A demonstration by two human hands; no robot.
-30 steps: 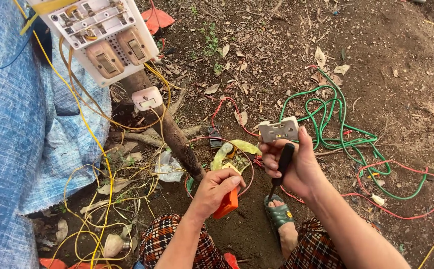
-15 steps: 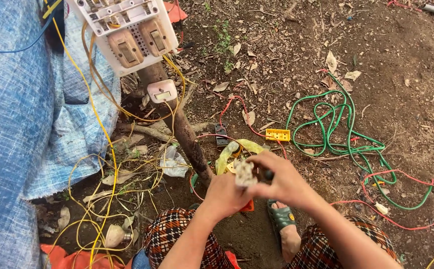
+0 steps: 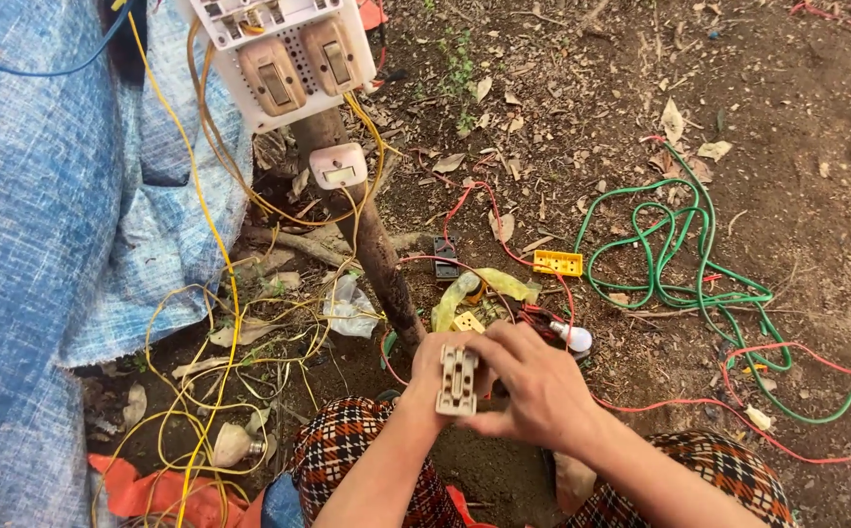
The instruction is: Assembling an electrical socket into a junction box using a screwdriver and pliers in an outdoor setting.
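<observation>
We've got both hands on the beige switch module [image 3: 457,380], held low centre above the bare ground [image 3: 797,117], between our knees. Left hand [image 3: 432,369] sits behind it, fingers closed on its left edge; right hand [image 3: 533,383] wraps over from the right, thumb and fingers pinched on the module's side. Just beyond: yellow tape scrap [image 3: 484,286], small bulb [image 3: 575,337], yellow connector block [image 3: 557,262]. Green cable [image 3: 675,264] coiled to the right, red wire [image 3: 797,357] looping by it. White switchboard [image 3: 283,54] is mounted on a wooden post [image 3: 371,244], yellow wires [image 3: 205,323] hanging below.
</observation>
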